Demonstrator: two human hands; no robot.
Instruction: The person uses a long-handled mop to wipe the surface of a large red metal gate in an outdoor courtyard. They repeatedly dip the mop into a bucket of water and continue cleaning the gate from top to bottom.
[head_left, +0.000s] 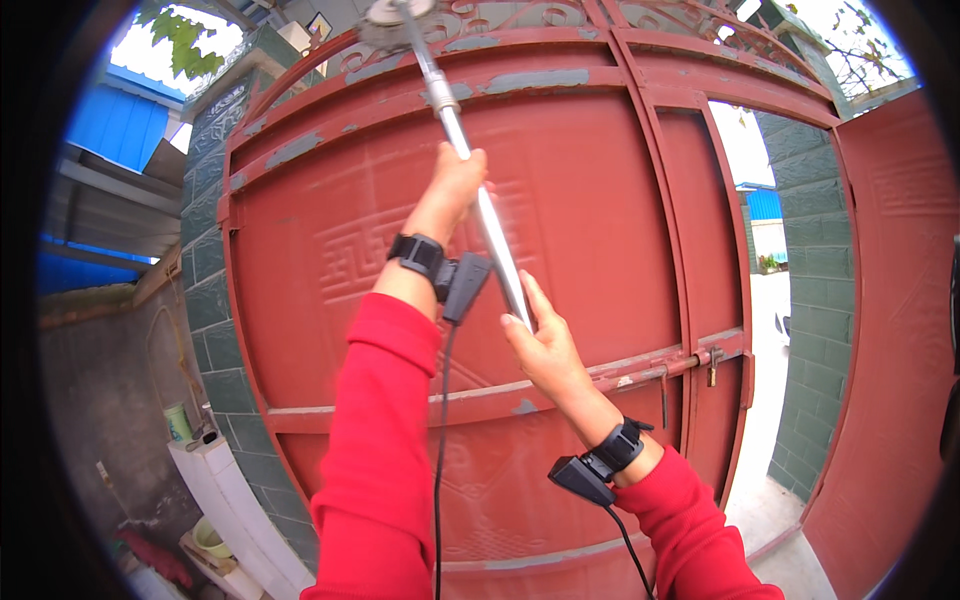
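Observation:
A metal telescopic pole (493, 225) slants up and to the left in front of a red metal gate (592, 195). My left hand (452, 180) is closed round its middle, and my right hand (541, 334) grips its lower end, thumb and forefinger along the tube. At the pole's top is a round, whitish head (397, 13), blurred, near the scrollwork along the gate's upper edge; whether it touches the metal I cannot tell. Grey patches show on the gate's upper rails. Each wrist wears a black strap with a cabled device.
A sliding bolt (679, 366) with a padlock (712, 375) crosses the gate at right. Beyond it is a doorway beside a green tiled pillar (817, 315) and another red panel (900, 315). At lower left stand a white tiled ledge (232, 510), a green cup (178, 422) and a basin (210, 536).

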